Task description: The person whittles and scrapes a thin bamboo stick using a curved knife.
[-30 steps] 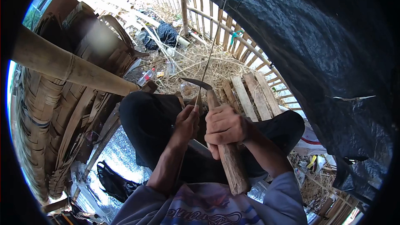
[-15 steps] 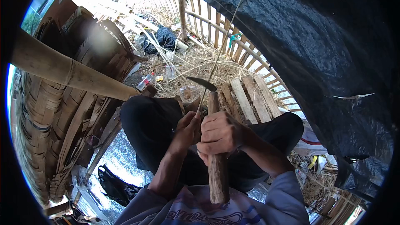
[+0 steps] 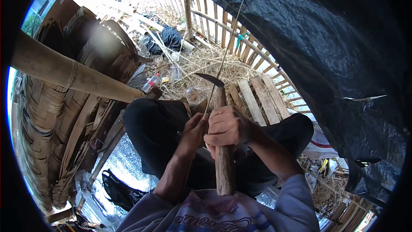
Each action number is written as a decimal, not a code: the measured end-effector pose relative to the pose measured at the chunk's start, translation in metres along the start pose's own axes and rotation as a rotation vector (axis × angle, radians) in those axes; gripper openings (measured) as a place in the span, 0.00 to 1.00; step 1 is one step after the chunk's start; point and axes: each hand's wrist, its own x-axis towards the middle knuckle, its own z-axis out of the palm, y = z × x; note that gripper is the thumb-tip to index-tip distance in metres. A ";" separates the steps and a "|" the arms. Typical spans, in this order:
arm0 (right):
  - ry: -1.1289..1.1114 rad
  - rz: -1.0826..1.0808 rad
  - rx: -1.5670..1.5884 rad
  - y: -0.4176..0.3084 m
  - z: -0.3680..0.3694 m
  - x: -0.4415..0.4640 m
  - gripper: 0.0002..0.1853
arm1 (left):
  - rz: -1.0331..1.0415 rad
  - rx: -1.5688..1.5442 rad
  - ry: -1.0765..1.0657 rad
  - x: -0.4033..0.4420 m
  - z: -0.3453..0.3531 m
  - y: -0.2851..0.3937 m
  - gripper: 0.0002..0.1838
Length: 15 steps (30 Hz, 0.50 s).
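Observation:
My right hand [image 3: 226, 128] is wrapped round the thick wooden handle of a knife [image 3: 223, 169]. Its short, dark, curved blade points left and lies against a long thin bamboo strip [image 3: 226, 51]. Beside it, my left hand [image 3: 195, 129] pinches the near part of that strip between closed fingers. From there the strip slants up and away toward the bamboo fence. Both hands are in front of my chest, between my bent knees, and the strip's lower end is hidden behind them.
A thick bamboo pole [image 3: 73, 75] juts in from the left, near stacked woven bamboo panels [image 3: 43, 146]. Wooden slats [image 3: 262, 99] and shavings [image 3: 210, 66] lie ahead, with a plastic bottle [image 3: 150, 83]. A black tarp [image 3: 326, 51] hangs at right. A black bag [image 3: 118, 191] lies lower left.
My right hand's knife has shifted slightly forward, away from my chest, along the strip. The strip's far end has swung a little left and down. My left hand has barely moved.

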 end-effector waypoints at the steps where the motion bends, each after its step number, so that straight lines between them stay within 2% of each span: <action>1: 0.000 0.011 0.016 -0.001 -0.004 0.002 0.16 | 0.019 0.011 -0.010 0.002 0.000 0.001 0.11; 5: 0.031 -0.093 0.079 -0.022 0.010 0.011 0.13 | -0.065 0.019 0.020 0.005 -0.009 0.003 0.08; 9: 0.085 -0.018 0.145 -0.005 0.007 0.000 0.12 | -0.063 -0.089 -0.015 0.004 -0.007 -0.001 0.09; 11: 0.037 -0.047 0.101 -0.015 0.006 0.006 0.12 | -0.047 -0.141 -0.016 0.007 -0.002 0.001 0.11; 13: -0.011 -0.132 0.048 -0.026 0.014 0.014 0.13 | -0.054 -0.043 -0.004 0.001 -0.002 0.009 0.11; 15: 0.007 -0.100 0.038 -0.018 0.013 0.008 0.13 | -0.042 -0.022 0.022 0.000 -0.001 0.008 0.12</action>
